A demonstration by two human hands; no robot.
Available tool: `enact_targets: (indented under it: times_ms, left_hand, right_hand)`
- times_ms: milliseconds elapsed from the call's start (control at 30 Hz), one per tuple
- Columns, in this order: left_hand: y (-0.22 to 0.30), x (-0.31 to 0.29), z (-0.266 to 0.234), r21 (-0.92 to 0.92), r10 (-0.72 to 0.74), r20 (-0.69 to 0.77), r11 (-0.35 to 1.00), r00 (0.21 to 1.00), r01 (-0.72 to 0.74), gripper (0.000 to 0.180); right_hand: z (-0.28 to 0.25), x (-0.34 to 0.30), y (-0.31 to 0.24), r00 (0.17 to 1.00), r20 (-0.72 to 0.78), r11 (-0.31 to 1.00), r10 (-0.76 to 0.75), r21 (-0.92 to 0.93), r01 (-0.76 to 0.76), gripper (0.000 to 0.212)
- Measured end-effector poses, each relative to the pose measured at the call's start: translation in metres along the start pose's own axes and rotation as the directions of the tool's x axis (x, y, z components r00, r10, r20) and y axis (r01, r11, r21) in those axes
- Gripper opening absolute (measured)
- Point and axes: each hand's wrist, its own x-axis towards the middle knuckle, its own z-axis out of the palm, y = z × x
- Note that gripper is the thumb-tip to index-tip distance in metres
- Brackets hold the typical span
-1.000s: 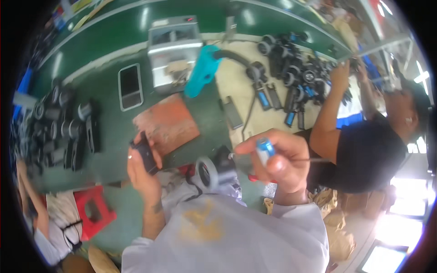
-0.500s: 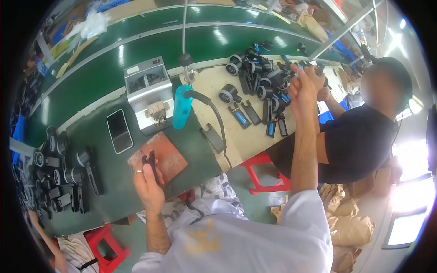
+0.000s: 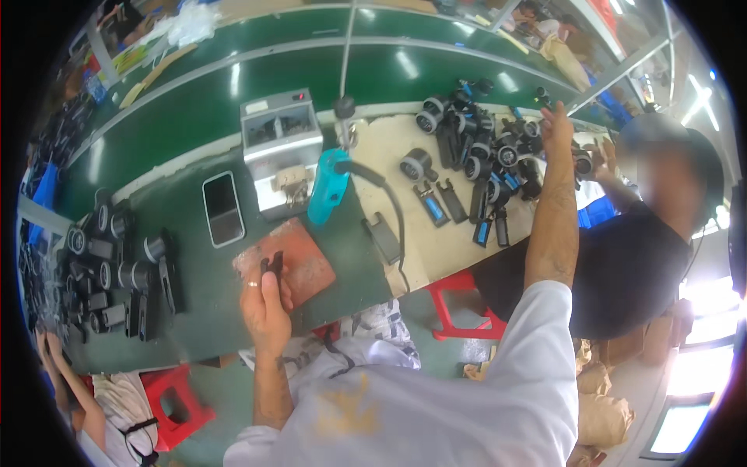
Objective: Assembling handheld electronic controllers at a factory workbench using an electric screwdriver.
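Note:
A small black plastic part (image 3: pixel 271 267) is gripped between the thumb and fingers of my left hand (image 3: pixel 268 307). That hand hovers over a reddish-brown square pad (image 3: pixel 302 263) on the green bench. My right arm stretches far out to the right, and my right hand (image 3: pixel 557 131) is above the far side of the pile of black handheld devices (image 3: pixel 478 144). Its fingers look apart, and I see nothing held in them. Just beyond the fingertips lies a small black part (image 3: pixel 543 96). A turquoise electric screwdriver (image 3: pixel 329 187) hangs over the bench between my hands.
A grey screw feeder (image 3: pixel 282 144) stands behind the pad, beside a phone (image 3: pixel 223 208). More black devices (image 3: pixel 117 272) crowd the bench's left end. A co-worker in black (image 3: pixel 615 257) sits at right with a hand (image 3: pixel 603 159) near mine. Red stools (image 3: pixel 459 307) stand below.
My right hand has reached farther out to the right and away. My left hand still holds the black part over the pad. The whole view has shifted slightly.

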Motion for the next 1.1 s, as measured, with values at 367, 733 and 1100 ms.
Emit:
enact_targets:
  times_ms: [367,733,1100]
  left_hand:
    - [0.002,0.005,-0.007,-0.219,-0.137,-0.006,0.967,0.991,0.133,0.048]
    - [0.005,-0.019,-0.013,-0.637,-0.283,0.186,0.694,0.941,0.335,0.057]
    - [0.010,-0.036,0.002,-0.675,-0.310,0.224,0.634,0.924,0.377,0.059]
  right_hand:
    - [0.051,-0.381,0.030,0.834,0.432,0.856,-0.344,-0.219,0.467,0.015]
    - [0.056,-0.392,0.113,0.811,0.556,0.653,-0.180,-0.549,0.521,0.019]
    - [0.050,-0.430,0.067,0.944,0.321,0.997,0.074,-0.035,-0.066,0.017]
